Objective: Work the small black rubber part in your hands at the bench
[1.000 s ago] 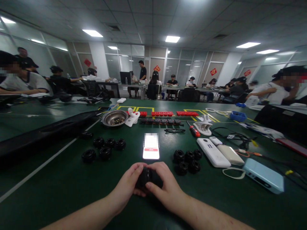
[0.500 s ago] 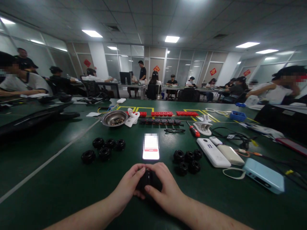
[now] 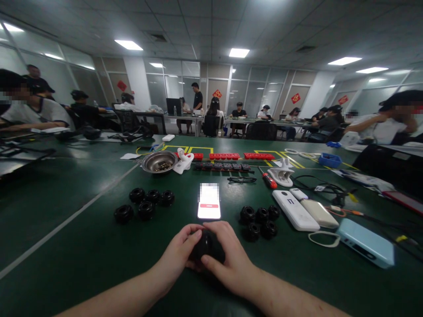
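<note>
Both my hands meet over a black round part [image 3: 206, 246] just above the green table [image 3: 82, 259] near its front edge. My left hand [image 3: 180, 255] curls round its left side and my right hand [image 3: 228, 259] wraps its right side, fingers closed on it. A lit phone [image 3: 209, 201] lies flat just beyond my hands. Several black round parts [image 3: 145, 203] sit in a cluster to the left of the phone, and another cluster of black round parts [image 3: 259, 220] sits to its right.
A metal bowl [image 3: 159, 162], white clips [image 3: 183, 160], red trays [image 3: 224, 156], a red-handled screwdriver [image 3: 267, 178], white power banks [image 3: 295, 209] and a light blue box [image 3: 365, 242] lie farther back and right. People sit at tables around the room.
My hands stay closed on the black part, with small finger shifts around it. A long black object at the left has slid out of view. The view moved slightly.
</note>
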Demonstrator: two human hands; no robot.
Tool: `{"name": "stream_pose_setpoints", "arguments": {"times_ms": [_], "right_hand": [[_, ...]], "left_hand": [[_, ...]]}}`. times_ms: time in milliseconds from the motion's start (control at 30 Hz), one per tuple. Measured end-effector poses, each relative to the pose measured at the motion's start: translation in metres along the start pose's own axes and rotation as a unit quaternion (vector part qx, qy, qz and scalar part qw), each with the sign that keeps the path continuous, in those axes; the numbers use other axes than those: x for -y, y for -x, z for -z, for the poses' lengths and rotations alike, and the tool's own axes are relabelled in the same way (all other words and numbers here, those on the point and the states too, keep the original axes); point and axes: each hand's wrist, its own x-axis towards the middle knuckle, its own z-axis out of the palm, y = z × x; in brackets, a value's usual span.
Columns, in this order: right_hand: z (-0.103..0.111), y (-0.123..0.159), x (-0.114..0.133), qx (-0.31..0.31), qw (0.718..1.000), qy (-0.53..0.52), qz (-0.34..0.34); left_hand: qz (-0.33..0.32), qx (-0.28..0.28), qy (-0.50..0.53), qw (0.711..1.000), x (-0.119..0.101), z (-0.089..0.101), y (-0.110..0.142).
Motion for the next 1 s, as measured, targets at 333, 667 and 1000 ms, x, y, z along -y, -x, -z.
{"name": "stream_pose_setpoints", "arguments": {"times_ms": [333,667,1000], "right_hand": [[0.0,0.0,0.0,0.013,1.0,0.023,0.014],[-0.002,-0.003,-0.004,-0.005,0.997,0.069,-0.034],[-0.003,-0.001,-0.003,-0.015,0.997,0.066,-0.035]], "left_hand": [[0.002,-0.003,0.011,1.0,0.002,0.003,-0.001],[-0.002,0.0,0.01,1.0,0.0,0.003,0.001],[-0.009,0.011,0.018,1.0,0.004,0.003,-0.001]]}}
